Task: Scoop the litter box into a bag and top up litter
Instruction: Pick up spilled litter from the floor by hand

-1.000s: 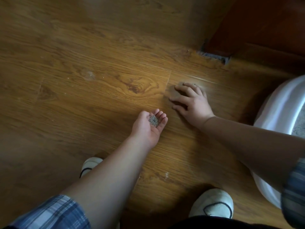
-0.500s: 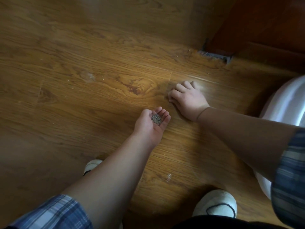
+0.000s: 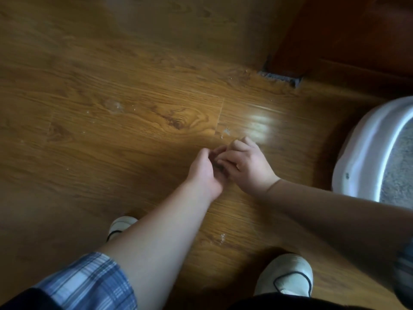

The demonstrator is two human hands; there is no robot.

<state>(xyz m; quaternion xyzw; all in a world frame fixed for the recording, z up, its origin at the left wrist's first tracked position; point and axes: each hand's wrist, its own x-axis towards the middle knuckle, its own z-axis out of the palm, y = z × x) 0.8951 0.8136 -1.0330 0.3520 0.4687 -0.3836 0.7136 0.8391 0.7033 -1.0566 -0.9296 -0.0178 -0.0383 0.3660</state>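
My left hand (image 3: 204,173) is cupped low over the wooden floor (image 3: 134,135), palm turned to the right. A dark patch of litter grains (image 3: 217,168) shows in the gap of the palm. My right hand (image 3: 248,166) sits against it, its bunched fingertips reaching into the left palm. What those fingertips hold is hidden. The white litter box (image 3: 366,139) stands at the right edge, with grey litter (image 3: 397,166) inside it. A few pale spilled grains (image 3: 225,132) lie on the floor just beyond my hands.
More spilled grains (image 3: 222,237) lie between my white shoes (image 3: 283,274) (image 3: 121,224). Dark red-brown woodwork (image 3: 346,30) fills the top right corner, with a grey strip (image 3: 279,77) at its foot. A dull smear (image 3: 114,106) marks the floor at the left.
My right hand has left the floor and come back to my left palm. My left hand has turned from palm-up to cupped sideways, hiding most of the grains. More of the litter box shows.
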